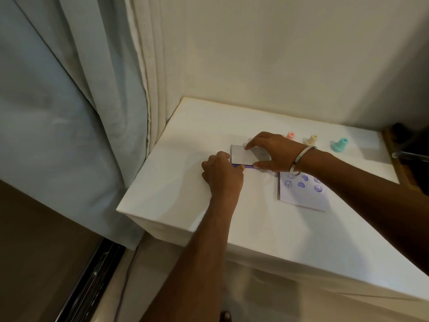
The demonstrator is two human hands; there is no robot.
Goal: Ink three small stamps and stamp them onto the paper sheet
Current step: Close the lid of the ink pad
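Both hands are on the ink pad (pixel 241 155): the left hand (pixel 222 174) has its fingers curled against the pad's near-left edge, and the right hand (pixel 271 152) pinches its lid between a fingertip on top and the thumb at the near edge. Six blue prints already mark the paper sheet (pixel 301 194), so stamping looks done and the pad is likely being shut. The three stamps (pixel 312 140) stand untouched just beyond the right hand's fingers; next comes pressing the lid flat.

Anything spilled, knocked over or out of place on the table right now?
Nothing stands out. The three stamps stand upright, the paper sheet lies flat with clean prints, and both hands hold the ink pad.
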